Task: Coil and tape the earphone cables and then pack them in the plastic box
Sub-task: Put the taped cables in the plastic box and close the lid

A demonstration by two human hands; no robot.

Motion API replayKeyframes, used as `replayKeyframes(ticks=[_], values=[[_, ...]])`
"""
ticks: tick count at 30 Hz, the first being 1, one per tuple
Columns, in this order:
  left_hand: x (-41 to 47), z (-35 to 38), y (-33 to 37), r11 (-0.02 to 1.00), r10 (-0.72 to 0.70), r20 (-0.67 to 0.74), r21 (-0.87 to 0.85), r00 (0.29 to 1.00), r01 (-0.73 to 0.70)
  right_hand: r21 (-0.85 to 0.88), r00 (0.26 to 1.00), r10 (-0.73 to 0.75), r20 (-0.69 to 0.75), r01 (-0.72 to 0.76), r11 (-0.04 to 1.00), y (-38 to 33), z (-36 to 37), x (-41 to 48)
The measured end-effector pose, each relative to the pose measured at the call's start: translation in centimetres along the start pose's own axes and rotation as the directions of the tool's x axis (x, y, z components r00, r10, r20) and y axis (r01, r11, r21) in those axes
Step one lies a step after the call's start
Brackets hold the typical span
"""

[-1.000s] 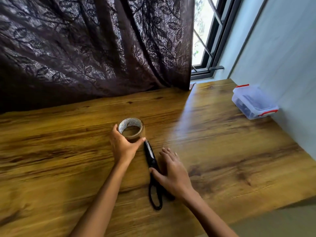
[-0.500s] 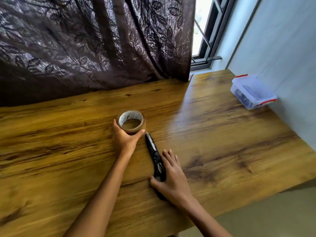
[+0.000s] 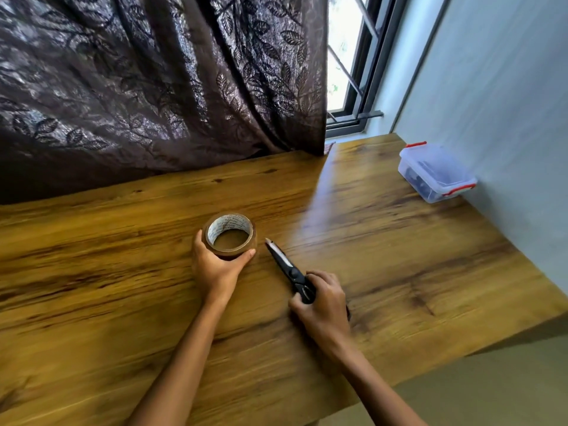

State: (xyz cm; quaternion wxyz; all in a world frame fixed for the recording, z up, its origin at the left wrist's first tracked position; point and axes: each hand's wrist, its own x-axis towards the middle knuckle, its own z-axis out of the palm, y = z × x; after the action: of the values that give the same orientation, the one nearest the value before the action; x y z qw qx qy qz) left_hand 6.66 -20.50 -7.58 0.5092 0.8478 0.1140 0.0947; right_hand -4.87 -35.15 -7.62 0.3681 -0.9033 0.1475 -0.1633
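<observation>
A roll of brown tape (image 3: 230, 235) lies flat in the middle of the wooden table (image 3: 399, 256). My left hand (image 3: 216, 269) cups its near side, thumb and fingers around the rim. Black scissors (image 3: 285, 265) lie just right of the roll, blades closed and pointing away toward the tape. My right hand (image 3: 322, 309) is curled over their handles, which it hides. A clear plastic box (image 3: 436, 172) with red clips and a closed lid stands at the far right against the wall, with dark items inside. No loose earphone cable is in view.
A dark leaf-patterned curtain (image 3: 153, 87) hangs along the table's back edge. A barred window (image 3: 347, 72) is behind it at the right. A pale wall (image 3: 507, 103) borders the table's right side. The table's near right corner drops to the floor.
My right hand has gone from resting flat on the scissors to curling around their handles. The scissors have shifted slightly right, away from the tape. My left hand stays on the roll.
</observation>
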Motion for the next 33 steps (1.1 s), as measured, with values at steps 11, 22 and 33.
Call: replayKeyframes(ticks=[11,22,33], values=[[-3.9,5.2,4.5,0.991,0.082,0.123,-0.112,0.989,-0.068,-0.104,0.957,0.091,-0.275,-0.124,0.987,9.7,-11.0,5.3],[-7.8,9.8,7.7,0.979,0.160,0.262,-0.163,0.952,-0.119,-0.200,0.856,0.298,-0.423,-0.409,0.890,20.5,-20.8,7.3],[-9.1,10.0,8.9,0.977,0.206,0.333,-0.126,0.920,-0.173,-0.239,0.838,0.340,-0.427,-0.468,0.851,23.9,-21.9,8.9]])
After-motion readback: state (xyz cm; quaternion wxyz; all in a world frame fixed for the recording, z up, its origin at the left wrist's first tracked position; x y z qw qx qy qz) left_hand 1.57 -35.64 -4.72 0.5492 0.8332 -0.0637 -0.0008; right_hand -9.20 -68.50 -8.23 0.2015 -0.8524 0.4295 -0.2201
